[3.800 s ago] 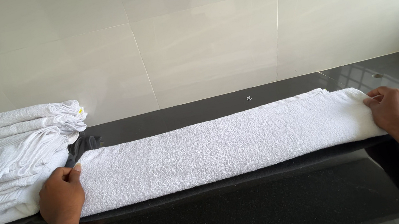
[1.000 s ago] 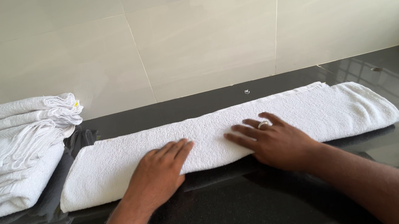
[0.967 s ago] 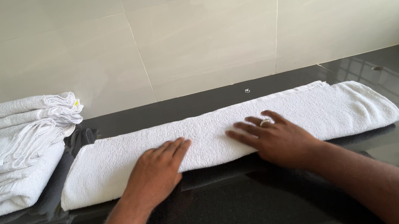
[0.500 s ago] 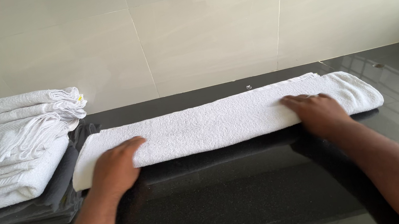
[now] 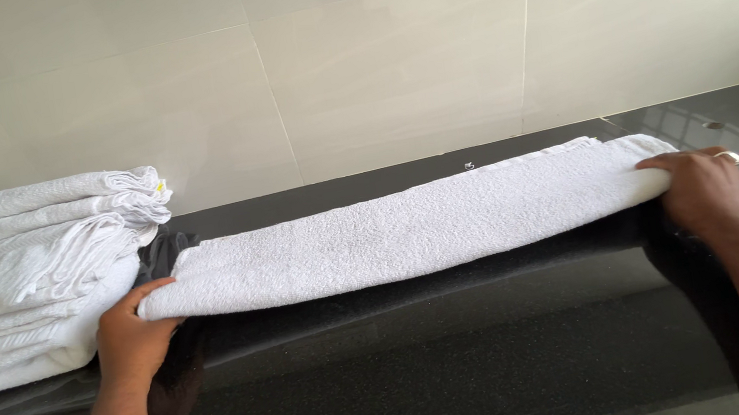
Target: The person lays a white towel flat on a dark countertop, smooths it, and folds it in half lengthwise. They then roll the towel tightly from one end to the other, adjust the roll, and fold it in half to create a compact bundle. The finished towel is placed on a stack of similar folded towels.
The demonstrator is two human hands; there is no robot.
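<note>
A long white towel point(image 5: 411, 226), folded into a narrow strip, lies across a glossy black counter point(image 5: 431, 372). My left hand point(image 5: 129, 336) grips the strip's left end, thumb on top. At the far end my right hand point(image 5: 702, 186), with a ring on one finger, holds the right end with fingers curled over it. Both ends look slightly raised off the counter.
A stack of folded white towels point(image 5: 23, 275) sits at the left end of the counter, close to my left hand. A cream tiled wall point(image 5: 386, 51) rises right behind the counter. A small metal fitting point(image 5: 470, 165) sits at the counter's back edge.
My hands slid outward from the middle of the strip to its two ends and closed on them. The towel's ends have lifted a little.
</note>
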